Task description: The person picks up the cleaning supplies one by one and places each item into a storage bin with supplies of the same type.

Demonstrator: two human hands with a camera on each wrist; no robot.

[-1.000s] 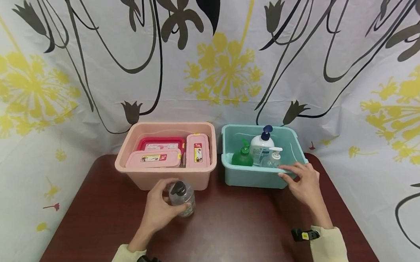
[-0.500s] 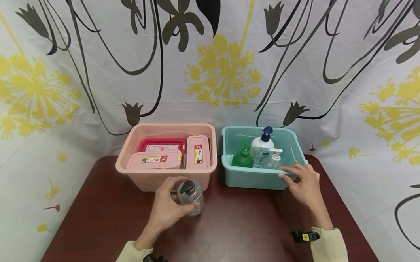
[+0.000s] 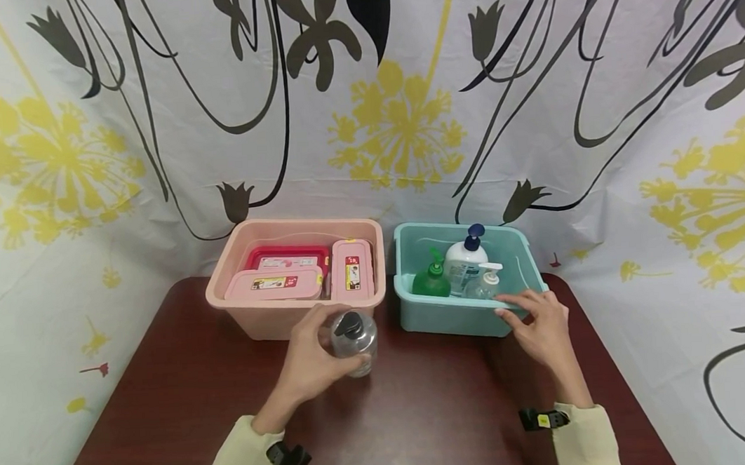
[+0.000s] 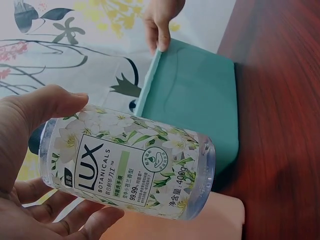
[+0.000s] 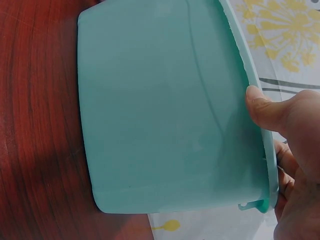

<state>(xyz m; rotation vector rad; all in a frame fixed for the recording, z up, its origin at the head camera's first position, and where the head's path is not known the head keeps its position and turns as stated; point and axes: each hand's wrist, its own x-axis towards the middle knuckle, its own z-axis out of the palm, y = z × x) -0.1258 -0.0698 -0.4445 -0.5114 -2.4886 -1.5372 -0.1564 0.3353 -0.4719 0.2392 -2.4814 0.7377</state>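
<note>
My left hand (image 3: 316, 355) grips a clear hand soap bottle (image 4: 130, 165) with a black pump, its LUX label printed with white flowers. In the head view the bottle is held up in front of the right end of the pink bin (image 3: 295, 319). My right hand (image 3: 538, 325) pinches the front rim of the teal bin (image 3: 453, 319) near its right corner, thumb outside and fingers over the edge. Inside the teal bin stand a green pump bottle (image 3: 430, 282), a white pump bottle (image 3: 464, 259) with a dark blue pump, and a small clear pump bottle (image 3: 481, 286).
The pink bin holds lidded boxes, among them a red one (image 3: 288, 254) and pink ones (image 3: 352, 276). Both bins stand at the back of a dark red-brown table (image 3: 413, 413). A flower-patterned cloth (image 3: 398, 119) hangs behind and at the sides.
My left hand has carried the soap bottle to the right and slightly farther back, along the front of the pink bin. The right hand has stayed on the teal rim.
</note>
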